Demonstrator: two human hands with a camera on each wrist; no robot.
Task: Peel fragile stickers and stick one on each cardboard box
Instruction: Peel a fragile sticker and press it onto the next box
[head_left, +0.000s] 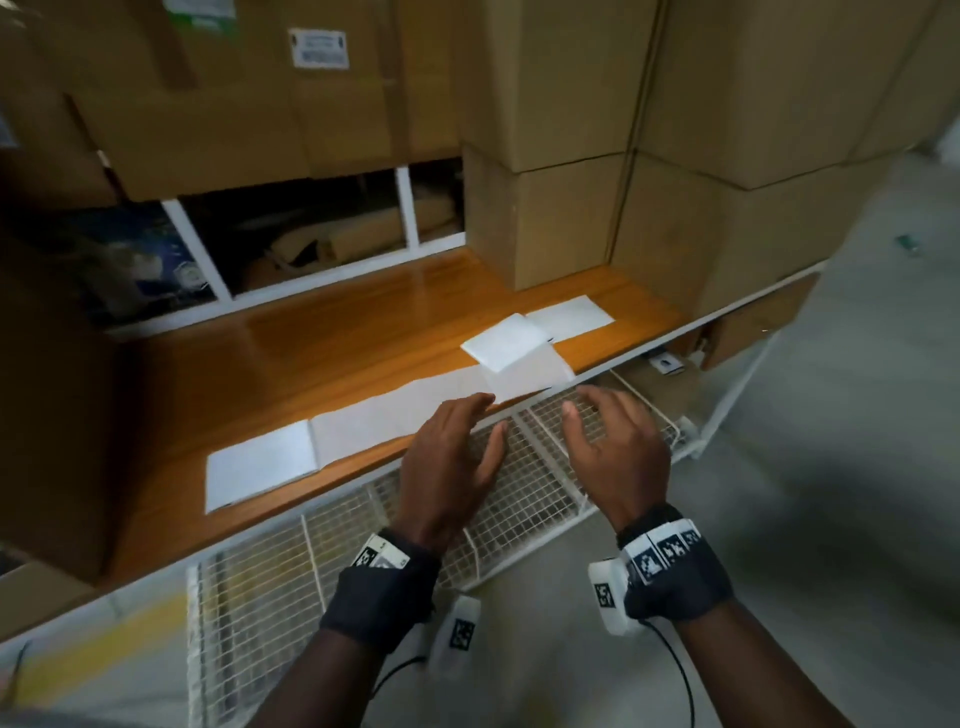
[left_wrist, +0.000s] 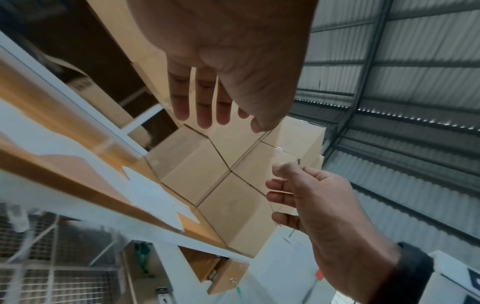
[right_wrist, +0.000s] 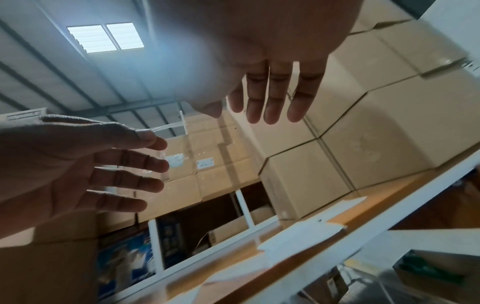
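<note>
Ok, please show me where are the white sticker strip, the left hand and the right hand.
white sticker strip (head_left: 363, 410), head view, flat middle of the strip
left hand (head_left: 447, 457), head view, back of the hand
right hand (head_left: 618, 447), head view, back of the hand

Warehouse, stacked cardboard boxes (head_left: 561, 114) on a wood-topped shelf (head_left: 322, 332), corrugated metal roof (left_wrist: 415, 102), concrete floor (head_left: 857, 415)

No legible text anywhere. White label (head_left: 318, 48) on stacked cardboard box (head_left: 234, 104): print too blurred to read. Wristband markers (head_left: 661, 554): black-and-white patterns only, no readable characters.
</note>
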